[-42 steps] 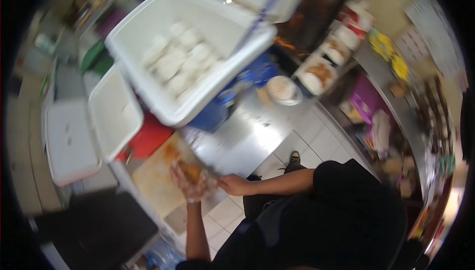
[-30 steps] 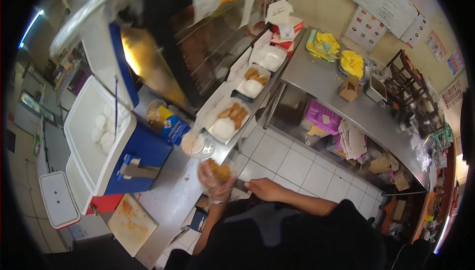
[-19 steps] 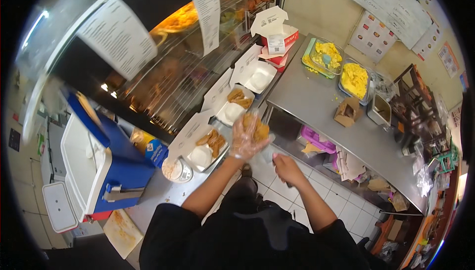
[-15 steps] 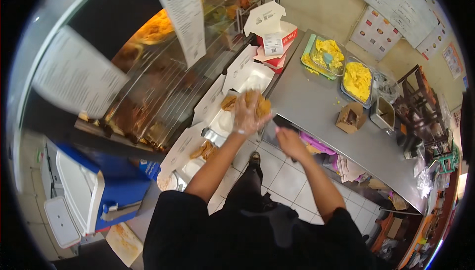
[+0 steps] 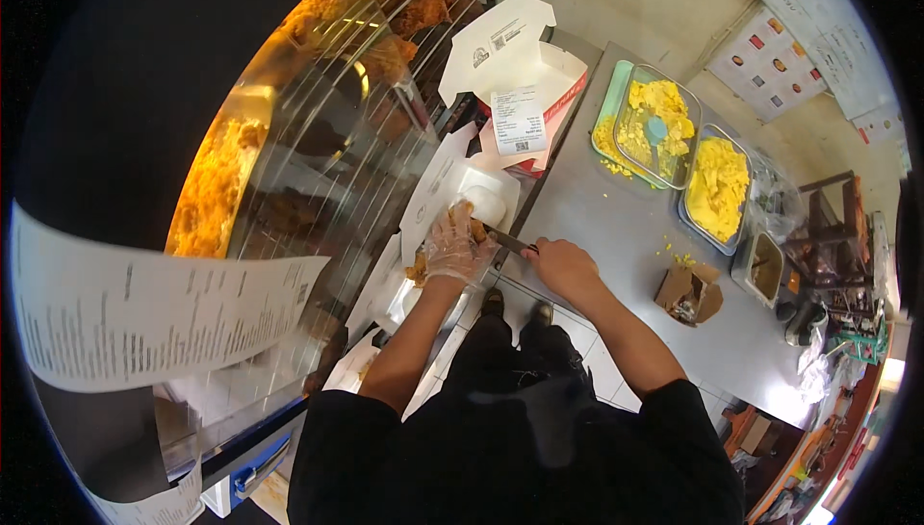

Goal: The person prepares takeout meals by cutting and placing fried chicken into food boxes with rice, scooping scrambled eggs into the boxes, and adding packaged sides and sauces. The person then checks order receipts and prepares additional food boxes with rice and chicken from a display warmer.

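Observation:
My left hand (image 5: 454,249), in a clear plastic glove, is closed on a piece of fried chicken (image 5: 466,217) over the open white meal boxes. My right hand (image 5: 566,267), bare, grips a knife (image 5: 507,240) by its handle. The dark blade points left, its tip at the chicken; whether it cuts into it is hidden by the glove. Just beyond, a white mound of what looks like rice (image 5: 481,204) sits in an open box (image 5: 433,200). More fried chicken (image 5: 416,268) shows beside my left wrist, in the nearer box.
A glass warming cabinet (image 5: 318,154) with fried chicken stands left, with paper slips (image 5: 164,304) hanging before it. An open red-and-white box (image 5: 558,73) bears a receipt (image 5: 518,119). On the metal counter (image 5: 577,188) stand tubs of yellow food (image 5: 717,188), a small brown box (image 5: 691,296) and a metal container (image 5: 760,270).
My left hand has moved slightly left and nearer with the chicken, toward the farther box. My right hand has brought the knife blade up to the chicken. The view has shifted closer to the cabinet.

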Tool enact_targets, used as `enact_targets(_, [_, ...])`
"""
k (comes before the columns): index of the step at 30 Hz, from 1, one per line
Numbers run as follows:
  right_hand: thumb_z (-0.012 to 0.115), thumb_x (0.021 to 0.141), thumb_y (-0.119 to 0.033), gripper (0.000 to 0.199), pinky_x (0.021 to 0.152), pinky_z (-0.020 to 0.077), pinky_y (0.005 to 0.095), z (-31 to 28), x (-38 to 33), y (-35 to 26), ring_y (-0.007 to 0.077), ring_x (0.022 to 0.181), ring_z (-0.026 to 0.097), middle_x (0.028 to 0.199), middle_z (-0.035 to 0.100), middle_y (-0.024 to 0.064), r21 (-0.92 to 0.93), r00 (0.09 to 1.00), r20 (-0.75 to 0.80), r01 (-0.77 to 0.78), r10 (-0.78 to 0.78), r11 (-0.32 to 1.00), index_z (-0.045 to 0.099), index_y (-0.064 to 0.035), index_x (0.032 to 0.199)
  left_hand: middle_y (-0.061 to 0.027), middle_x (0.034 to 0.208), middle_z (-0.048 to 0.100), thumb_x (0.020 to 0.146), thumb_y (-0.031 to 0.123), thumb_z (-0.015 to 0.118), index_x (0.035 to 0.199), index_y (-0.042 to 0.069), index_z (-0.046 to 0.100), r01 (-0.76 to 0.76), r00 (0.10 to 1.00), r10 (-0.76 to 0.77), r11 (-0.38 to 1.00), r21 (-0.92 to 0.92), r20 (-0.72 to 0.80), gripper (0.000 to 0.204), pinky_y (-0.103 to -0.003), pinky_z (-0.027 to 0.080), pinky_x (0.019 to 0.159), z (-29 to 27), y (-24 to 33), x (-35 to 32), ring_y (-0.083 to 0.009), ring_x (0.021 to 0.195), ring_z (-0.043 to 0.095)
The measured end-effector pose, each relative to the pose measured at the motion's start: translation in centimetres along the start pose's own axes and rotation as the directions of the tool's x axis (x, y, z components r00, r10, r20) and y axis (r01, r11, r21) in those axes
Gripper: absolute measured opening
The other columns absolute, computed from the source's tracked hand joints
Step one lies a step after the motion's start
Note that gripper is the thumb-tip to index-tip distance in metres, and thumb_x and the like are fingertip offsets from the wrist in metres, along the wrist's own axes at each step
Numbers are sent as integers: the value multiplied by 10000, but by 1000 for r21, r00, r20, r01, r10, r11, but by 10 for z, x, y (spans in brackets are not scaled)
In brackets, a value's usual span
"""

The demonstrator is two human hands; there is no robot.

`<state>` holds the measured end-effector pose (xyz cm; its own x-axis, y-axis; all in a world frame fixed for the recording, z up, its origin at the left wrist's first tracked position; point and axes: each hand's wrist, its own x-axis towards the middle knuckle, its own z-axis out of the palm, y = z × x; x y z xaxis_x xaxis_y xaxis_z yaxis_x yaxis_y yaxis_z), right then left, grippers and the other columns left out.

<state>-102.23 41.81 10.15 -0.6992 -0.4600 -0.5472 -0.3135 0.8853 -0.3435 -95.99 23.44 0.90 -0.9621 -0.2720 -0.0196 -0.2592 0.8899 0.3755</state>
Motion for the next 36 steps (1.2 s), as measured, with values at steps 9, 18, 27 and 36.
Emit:
enact_targets(9, [420,911,-394,415,688,476,482,-33,-14,60,401,767,605,767,616,225,2,993,-83,87,-87,996,561,-4,913,-197,1201,471,735,467,598,1320,1,315,200,964,-231,956,214,128,799,-453,319,974,-3,12,15,-345,1164,416])
enact_targets(18, [543,876,-225,231,493,388,350,-50,-41,71,292,504,518,582,533,146,392,899,-209,438,-385,809,539,4,853,-194,1031,576,795,338,580,1155,29,498,252,965,-254,967,-38,-61,482,-439,441,831,-64,37,-53,-349,968,558])
enact_targets(27, [602,828,-249,249,548,425,376,54,-88,-60,340,589,565,648,575,160,384,450,161,792,-879,476,562,-11,893,-98,673,603,917,336,463,865,-6,595,130,-84,-965,237,-963,-249,371,-291,479,588,-20,-17,-380,-163,633,585])
enact_targets(36, [490,766,-64,244,684,471,476,371,-171,-267,402,805,586,847,593,232,190,-60,427,982,-902,25,472,-5,1002,-74,679,562,909,284,464,910,-1,553,-206,-362,-929,-6,-979,82,298,-231,445,529,47,-49,-573,-128,590,536])
